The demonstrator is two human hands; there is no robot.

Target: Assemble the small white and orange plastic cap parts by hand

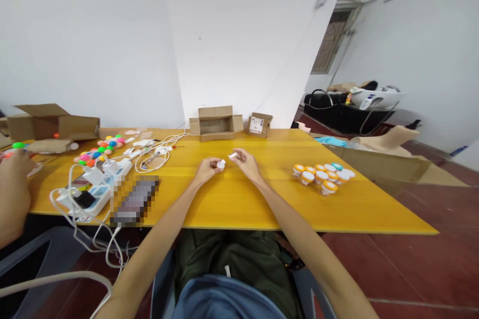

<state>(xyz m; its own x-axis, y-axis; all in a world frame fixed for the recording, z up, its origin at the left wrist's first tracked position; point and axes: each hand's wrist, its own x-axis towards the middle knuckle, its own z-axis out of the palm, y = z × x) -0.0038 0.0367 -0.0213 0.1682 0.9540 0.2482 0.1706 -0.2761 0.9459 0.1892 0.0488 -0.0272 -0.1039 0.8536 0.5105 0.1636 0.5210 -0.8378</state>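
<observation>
Above the middle of the table, my left hand [207, 170] is closed on a small white piece [221, 164], which sticks out past the fingertips. Just to its right, my right hand [246, 162] pinches a small clear, shiny piece [234, 156]. The two pieces are close together but apart; their exact kind is too small to make out. To the right of my hands stands a group of small clear jars [321, 176] with orange, white and teal lids.
Two cardboard boxes, one open [217, 135] and one smaller [259, 125], stand by the wall. At left lie a power strip [100, 198] with plugs and cables, a phone [135, 201] and colourful balls [101, 149]. Another person's hand [15, 184] is at far left.
</observation>
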